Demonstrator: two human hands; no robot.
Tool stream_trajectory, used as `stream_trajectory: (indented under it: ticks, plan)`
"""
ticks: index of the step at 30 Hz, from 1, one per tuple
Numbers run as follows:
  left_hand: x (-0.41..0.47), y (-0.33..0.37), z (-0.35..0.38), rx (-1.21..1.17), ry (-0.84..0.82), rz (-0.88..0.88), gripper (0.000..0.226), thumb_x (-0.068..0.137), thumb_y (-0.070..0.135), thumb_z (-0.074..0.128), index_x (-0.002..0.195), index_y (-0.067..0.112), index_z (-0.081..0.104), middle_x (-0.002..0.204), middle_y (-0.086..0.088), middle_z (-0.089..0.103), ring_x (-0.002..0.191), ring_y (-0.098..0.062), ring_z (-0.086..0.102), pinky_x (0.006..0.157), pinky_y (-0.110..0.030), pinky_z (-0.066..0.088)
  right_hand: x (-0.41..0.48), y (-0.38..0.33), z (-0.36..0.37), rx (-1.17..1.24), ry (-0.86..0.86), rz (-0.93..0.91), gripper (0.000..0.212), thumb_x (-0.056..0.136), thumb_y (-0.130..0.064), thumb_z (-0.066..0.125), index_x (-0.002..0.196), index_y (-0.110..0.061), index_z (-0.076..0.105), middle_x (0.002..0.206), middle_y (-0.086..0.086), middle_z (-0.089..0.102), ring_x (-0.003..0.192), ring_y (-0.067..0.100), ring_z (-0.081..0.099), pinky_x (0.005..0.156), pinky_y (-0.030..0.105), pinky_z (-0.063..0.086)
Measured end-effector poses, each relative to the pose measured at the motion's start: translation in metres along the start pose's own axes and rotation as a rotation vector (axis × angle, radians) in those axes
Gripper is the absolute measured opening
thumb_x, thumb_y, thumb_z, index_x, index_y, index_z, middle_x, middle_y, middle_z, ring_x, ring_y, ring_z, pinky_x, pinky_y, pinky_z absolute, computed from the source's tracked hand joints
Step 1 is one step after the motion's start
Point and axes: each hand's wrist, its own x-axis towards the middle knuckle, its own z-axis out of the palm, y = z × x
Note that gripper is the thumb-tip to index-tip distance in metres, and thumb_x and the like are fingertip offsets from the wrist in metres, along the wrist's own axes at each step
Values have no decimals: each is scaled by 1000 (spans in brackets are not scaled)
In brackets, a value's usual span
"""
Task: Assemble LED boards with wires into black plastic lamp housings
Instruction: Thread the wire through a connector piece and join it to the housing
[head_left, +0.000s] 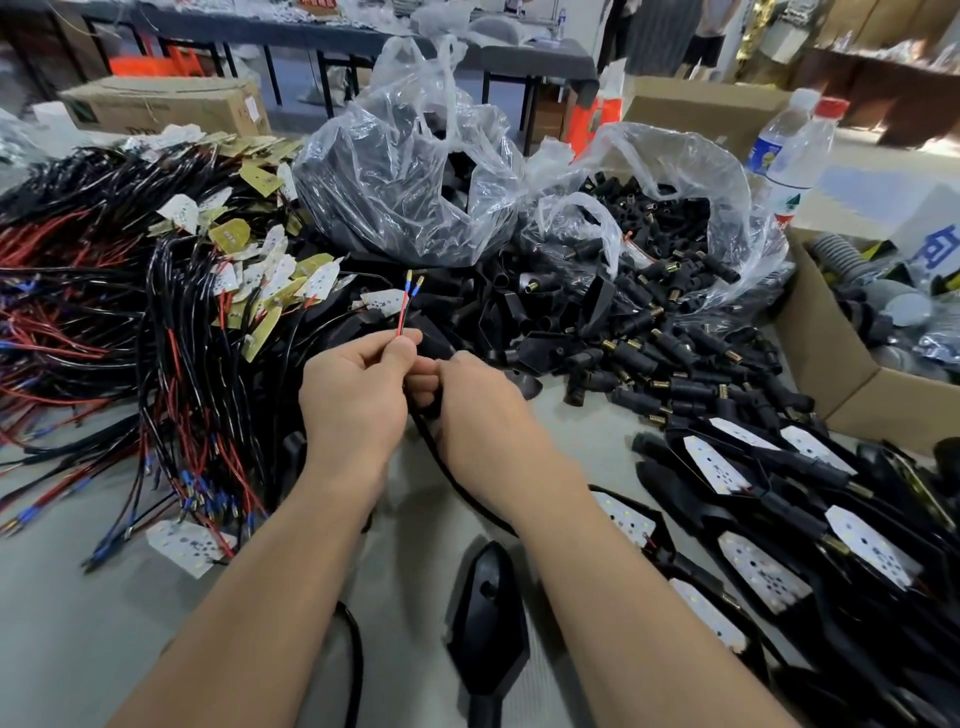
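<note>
- The left hand (358, 384) pinches a thin red and black wire pair (402, 306) between thumb and fingers; the tips of the wires point up.
- The right hand (467, 400), touching the left one, is curled round the black cable (457, 483).
- One black housing (488, 639) lies on the table (67, 623) between the forearms.

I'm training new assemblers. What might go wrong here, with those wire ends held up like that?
The left hand pinches the thin red and black wires below their terminals; a tug might bend them. The black cable trailing from the right hand passes near the loose housing and may snag it.
</note>
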Motion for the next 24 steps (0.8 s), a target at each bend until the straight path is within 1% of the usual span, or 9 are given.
stream_trajectory:
  ticks: [3, 4, 7, 9, 11, 14, 17, 20, 24]
  plan:
    - [2, 0, 0, 10, 5, -5, 29, 95, 13, 63, 73, 21, 80, 65, -12, 74, 52, -21, 68, 55, -31, 59, -1, 4, 6, -51, 38, -5, 6, 96, -22, 55, 96, -16, 52, 98, 6, 57, 96, 35, 62, 69, 36, 36]
    - [2, 0, 1, 17, 5, -1, 29, 94, 16, 63, 72, 23, 80, 64, -11, 73, 52, -19, 68, 54, -29, 57, -2, 4, 4, -63, 31, 8, 11, 97, -24, 54, 101, -15, 58, 103, 8, 62, 99, 35, 61, 71, 38, 39]
    - [1, -1, 0, 78, -31, 38, 21, 86, 27, 64, 75, 31, 81, 67, -3, 74, 60, -16, 69, 65, -33, 58, -8, 6, -4, -128, 31, 23, 18, 93, -20, 59, 110, -15, 66, 113, 8, 58, 107, 33, 58, 84, 41, 44]
    - [1, -1, -1, 143, -83, 63, 18, 82, 30, 67, 79, 39, 82, 69, 6, 75, 65, -12, 67, 73, -32, 56, -13, 10, -12, -132, 131, 68, 21, 90, -12, 62, 109, -17, 67, 111, 6, 55, 104, 31, 58, 84, 40, 44]
    - [0, -2, -1, 155, -139, 78, 22, 85, 20, 71, 82, 40, 82, 67, 9, 73, 61, -8, 61, 68, -24, 53, -21, 20, -23, 34, 323, 177, 17, 91, -8, 60, 100, -21, 66, 100, -1, 56, 92, 23, 58, 76, 32, 38]
    - [-3, -3, 1, 181, -227, 96, 30, 83, 2, 76, 85, 31, 82, 66, -3, 74, 57, -13, 62, 62, -24, 57, -44, 39, -32, 598, 439, 302, 22, 92, -6, 60, 92, -28, 61, 80, -8, 63, 66, 7, 54, 64, 21, 37]
    - [-11, -3, 6, 312, -281, 136, 31, 80, 1, 79, 79, 31, 79, 64, -3, 74, 54, -13, 64, 63, -29, 57, -61, 46, -33, 1140, 329, 331, 43, 95, 5, 54, 122, -28, 60, 75, 3, 61, 57, 15, 55, 54, 30, 41]
    - [-22, -4, 12, 540, -272, 257, 28, 76, 13, 82, 71, 39, 76, 64, 17, 72, 57, 4, 65, 62, -10, 49, -61, 57, -40, 1291, 248, 332, 58, 96, 8, 50, 134, -35, 61, 75, 3, 49, 53, 15, 47, 52, 28, 33]
    - [-33, -3, 12, 637, -238, 356, 19, 76, 17, 83, 76, 34, 78, 67, 24, 71, 66, 6, 68, 65, -5, 47, -57, 63, -47, 1412, 261, 374, 36, 97, 5, 54, 117, -21, 68, 86, 11, 49, 53, 16, 44, 56, 30, 29]
